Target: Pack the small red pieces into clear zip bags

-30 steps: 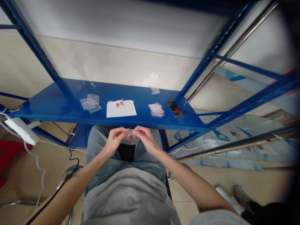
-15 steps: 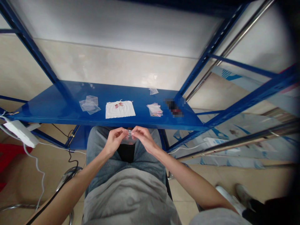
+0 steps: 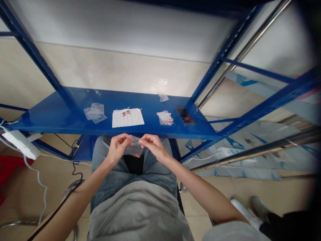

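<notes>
Ahead, blue steel shelf (image 3: 62, 117), pale tiled wall (image 3: 112, 77)

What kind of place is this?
Likely a small storeroom or packing area: a blue steel shelf used as a bench, clear plastic bags laid out on it, and a small bag pinched between the left hand and right hand.

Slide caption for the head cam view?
Left hand and right hand pinch a small clear plastic bag over jeans, in front of a blue metal shelf.
</notes>
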Demonstrator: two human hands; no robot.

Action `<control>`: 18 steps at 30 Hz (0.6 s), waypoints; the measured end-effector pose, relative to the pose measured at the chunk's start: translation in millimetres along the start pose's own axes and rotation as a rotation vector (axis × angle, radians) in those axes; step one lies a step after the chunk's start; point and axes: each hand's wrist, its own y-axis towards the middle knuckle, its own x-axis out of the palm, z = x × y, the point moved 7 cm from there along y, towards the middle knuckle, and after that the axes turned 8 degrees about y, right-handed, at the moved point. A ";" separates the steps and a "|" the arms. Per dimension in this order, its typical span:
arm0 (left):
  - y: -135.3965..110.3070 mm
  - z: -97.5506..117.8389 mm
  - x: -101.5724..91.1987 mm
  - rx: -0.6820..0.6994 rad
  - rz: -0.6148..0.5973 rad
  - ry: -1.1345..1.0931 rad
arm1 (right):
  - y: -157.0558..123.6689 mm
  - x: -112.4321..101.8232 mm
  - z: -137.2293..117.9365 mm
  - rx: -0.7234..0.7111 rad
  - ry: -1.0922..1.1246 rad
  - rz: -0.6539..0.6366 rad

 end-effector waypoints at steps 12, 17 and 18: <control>0.3 3.5 0.1 0.053 0.013 0.083 | -0.4 -13.1 3.6 0.011 0.041 0.129; -8.6 12.9 7.0 0.080 -0.106 0.128 | -0.2 -28.5 -36.9 -0.098 0.002 0.099; -10.7 13.0 8.3 0.078 -0.130 0.132 | 2.3 -36.8 -45.2 -0.112 -0.004 0.102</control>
